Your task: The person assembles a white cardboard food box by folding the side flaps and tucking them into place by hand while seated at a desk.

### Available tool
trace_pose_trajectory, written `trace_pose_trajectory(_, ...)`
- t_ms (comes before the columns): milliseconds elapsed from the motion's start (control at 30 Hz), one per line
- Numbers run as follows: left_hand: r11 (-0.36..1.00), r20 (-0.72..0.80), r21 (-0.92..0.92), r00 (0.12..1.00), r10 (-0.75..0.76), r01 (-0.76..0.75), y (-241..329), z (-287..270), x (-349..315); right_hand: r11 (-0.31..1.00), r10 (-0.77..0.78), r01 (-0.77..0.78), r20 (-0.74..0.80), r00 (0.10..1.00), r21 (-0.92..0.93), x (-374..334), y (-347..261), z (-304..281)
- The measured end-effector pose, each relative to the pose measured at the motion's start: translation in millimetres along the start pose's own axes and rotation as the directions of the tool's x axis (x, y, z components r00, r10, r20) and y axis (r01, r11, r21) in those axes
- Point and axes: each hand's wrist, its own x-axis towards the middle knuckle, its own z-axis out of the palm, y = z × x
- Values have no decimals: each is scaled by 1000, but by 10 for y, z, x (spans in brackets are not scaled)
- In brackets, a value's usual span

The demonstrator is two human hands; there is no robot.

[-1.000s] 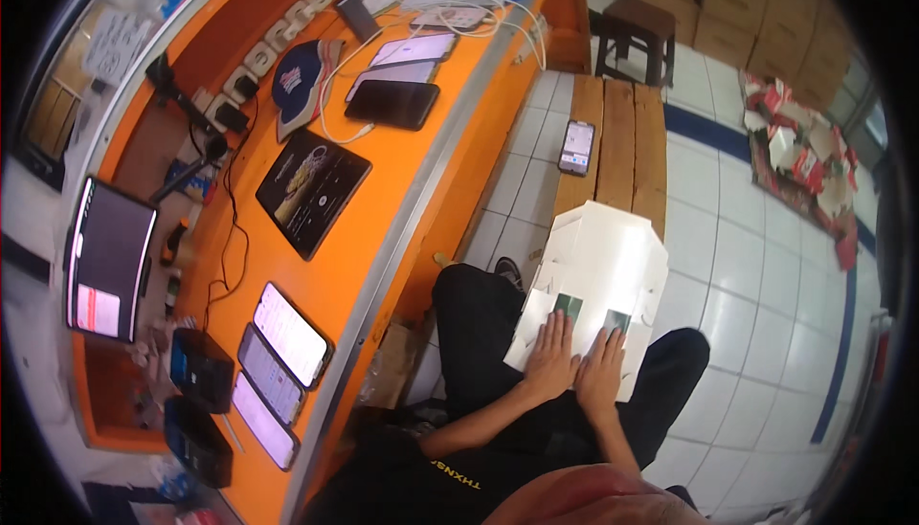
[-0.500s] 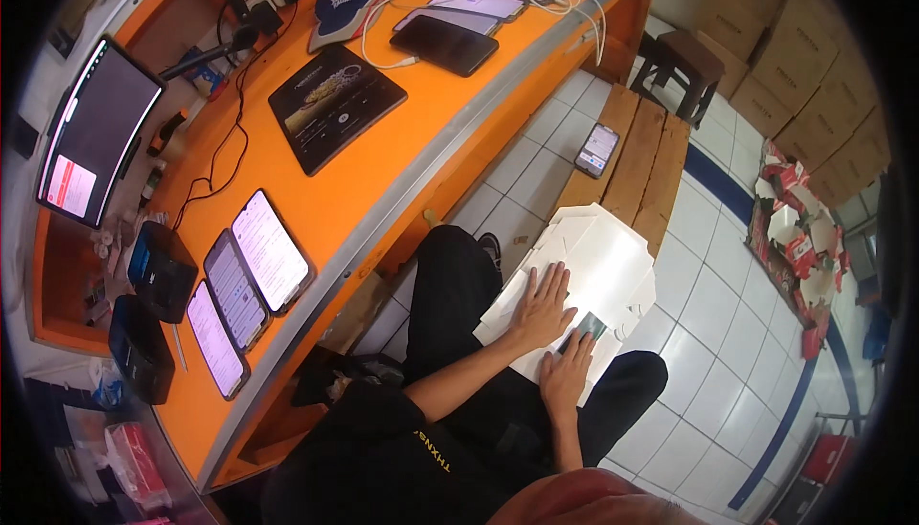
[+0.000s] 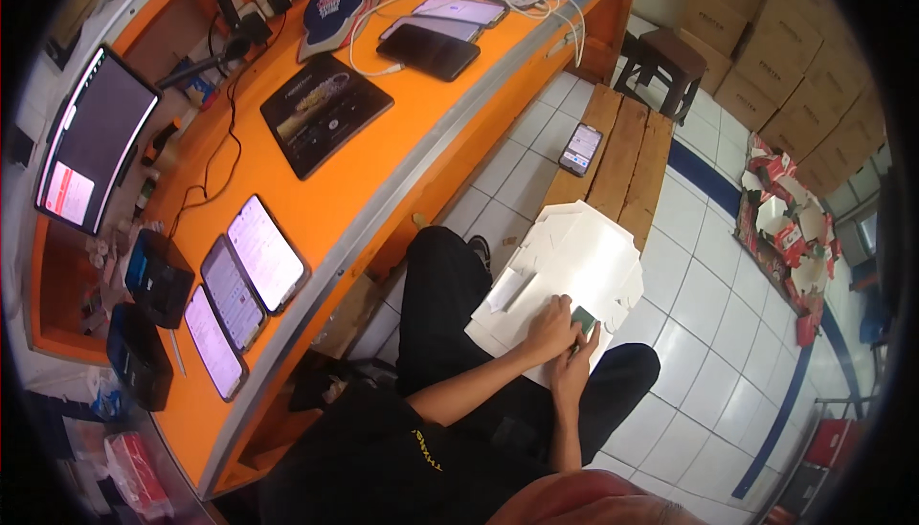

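Note:
A white unfolded cardboard sheet (image 3: pixel 589 247) with cut flaps lies across my lap and the near end of a wooden bench. My left hand (image 3: pixel 552 327) rests on its lower part, fingers curled in. Whatever lies inside those fingers is hidden. Close beside it, my right hand (image 3: pixel 572 362) pinches a small dark green flat piece (image 3: pixel 583 318) at its lower edge. The two hands almost touch at that piece. A narrow raised flap or slot (image 3: pixel 510 289) shows on the sheet, left of my hands.
The wooden bench (image 3: pixel 627 156) carries a phone (image 3: pixel 580 149). On the orange counter (image 3: pixel 349 156) at left are several phones, a dark tablet-like slab (image 3: pixel 325 111), a cap (image 3: pixel 337 10) and cables. Cardboard boxes (image 3: pixel 766 56) and red-white scraps (image 3: pixel 790 228) stand at right.
My left hand has gone from lying flat to curled and moved down toward the green piece. My right hand has closed on that piece. The view has shifted slightly.

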Motion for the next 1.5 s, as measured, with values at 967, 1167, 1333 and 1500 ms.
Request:
trace_pose_trajectory(967, 380, 473, -748, 838, -271, 545, 208, -429, 232, 984, 104, -54, -302, 948, 172, -208, -217, -212)
trace_pose_trajectory(1167, 490, 468, -725, 868, -165, 484, 113, -240, 56, 996, -91, 81, -284, 954, -46, -171, -107, -120)
trace_pose_trajectory(1333, 740, 372, -583, 920, -124, 335, 85, -195, -57, 997, -18, -5, -282, 959, -78, -107, -12, -91)
trace_pose_trajectory(1500, 858, 370, -449, 926, -76, 249, 118, -234, -176, 977, 205, -181, -258, 944, 114, -27, 66, -48)
